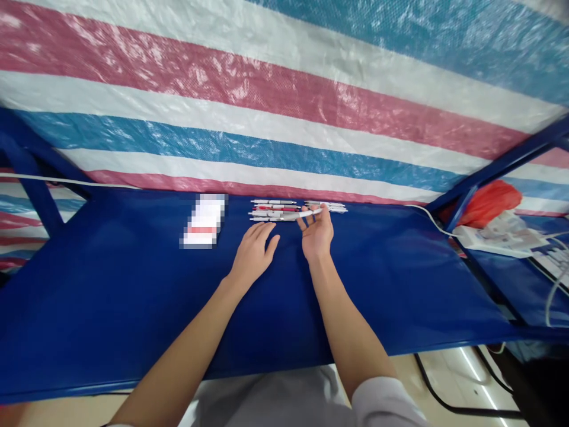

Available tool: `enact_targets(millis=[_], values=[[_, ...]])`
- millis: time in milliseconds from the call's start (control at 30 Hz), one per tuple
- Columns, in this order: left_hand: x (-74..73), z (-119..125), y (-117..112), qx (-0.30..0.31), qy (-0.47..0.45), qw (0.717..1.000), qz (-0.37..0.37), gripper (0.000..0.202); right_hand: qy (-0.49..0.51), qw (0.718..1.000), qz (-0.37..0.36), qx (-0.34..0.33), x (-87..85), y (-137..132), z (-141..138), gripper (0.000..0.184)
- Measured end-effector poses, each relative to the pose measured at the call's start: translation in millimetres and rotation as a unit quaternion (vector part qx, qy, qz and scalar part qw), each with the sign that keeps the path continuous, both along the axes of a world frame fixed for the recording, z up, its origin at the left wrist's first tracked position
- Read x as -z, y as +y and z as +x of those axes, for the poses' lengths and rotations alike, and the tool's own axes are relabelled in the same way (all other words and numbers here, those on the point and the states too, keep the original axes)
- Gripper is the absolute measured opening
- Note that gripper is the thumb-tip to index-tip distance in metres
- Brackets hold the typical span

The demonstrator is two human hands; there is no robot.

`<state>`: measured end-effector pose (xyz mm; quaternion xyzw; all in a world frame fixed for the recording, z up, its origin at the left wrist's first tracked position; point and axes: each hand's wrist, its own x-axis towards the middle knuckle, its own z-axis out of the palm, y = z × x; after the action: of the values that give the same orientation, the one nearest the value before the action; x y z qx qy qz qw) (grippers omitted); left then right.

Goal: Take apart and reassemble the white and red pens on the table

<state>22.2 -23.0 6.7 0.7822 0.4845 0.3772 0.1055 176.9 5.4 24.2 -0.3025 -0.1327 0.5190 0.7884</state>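
Between the thumb and fingers of my right hand is a white pen, tilted with its right end raised. It passes just in front of a row of pens lying sideways near the back of the blue table. Most of these are white or grey, and one is red. More white pens lie behind my right hand, partly hidden by it. My left hand rests palm down by the near side of the row, fingers stretched and thumb apart, holding nothing.
A blurred-out white rectangular item lies left of the pens on the blue table. A striped plastic sheet hangs behind. Blue frame bars stand at both sides. At right are a red plastic bag and white cables.
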Motion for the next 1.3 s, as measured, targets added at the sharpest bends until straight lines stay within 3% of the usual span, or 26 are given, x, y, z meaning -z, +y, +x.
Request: enact_targets(millis=[100,200,367,567,833,1300], values=[[4.4,-3,0,0.003,0.136,0.990,0.031,0.037,0.091,0.995,0.034,0.009,-0.5,3,5,0.006],[8.1,-7,-1,-0.008,0.204,0.978,0.041,0.038,0.152,0.985,0.079,-0.011,4.9,1,8,0.011],[9.4,-10,-2,-0.008,0.230,0.972,0.043,0.041,0.211,0.968,0.131,-0.036,19.7,-3,16,0.027],[3.9,-5,3,0.000,0.246,0.968,0.050,0.044,0.290,0.939,0.179,-0.052,27.9,4,23,0.028],[10.2,-1,4,-0.001,0.251,0.967,0.035,0.048,0.269,0.948,0.167,-0.036,34.1,12,24,0.023],[9.6,-5,3,0.024,0.282,0.959,0.009,0.051,0.239,0.956,0.165,-0.031,28.3,8,21,0.023]])
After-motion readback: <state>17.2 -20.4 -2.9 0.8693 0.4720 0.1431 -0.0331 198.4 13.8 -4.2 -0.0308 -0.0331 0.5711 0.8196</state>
